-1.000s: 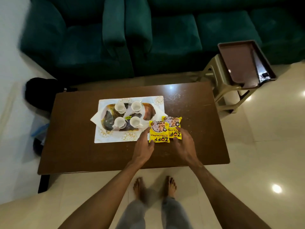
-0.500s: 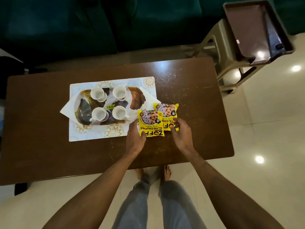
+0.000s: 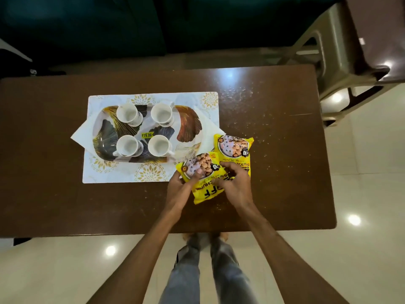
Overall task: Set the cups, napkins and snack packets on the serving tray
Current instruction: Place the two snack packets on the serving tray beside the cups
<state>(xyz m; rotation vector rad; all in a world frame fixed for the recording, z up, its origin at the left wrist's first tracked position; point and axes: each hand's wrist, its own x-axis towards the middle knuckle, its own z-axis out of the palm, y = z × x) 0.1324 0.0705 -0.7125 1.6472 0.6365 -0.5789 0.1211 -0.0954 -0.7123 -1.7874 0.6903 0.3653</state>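
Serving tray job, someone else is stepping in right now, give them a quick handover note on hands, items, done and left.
Left hand and right hand both grip the near snack packet, partly over the table.
The second snack packet lies beside the serving tray, overlapping a napkin.
Done: four cups stand on the tray; napkins poke out from under it.
Left: set both packets on the tray.

Dim, perhaps overhead-lit; glare spots, soft edges
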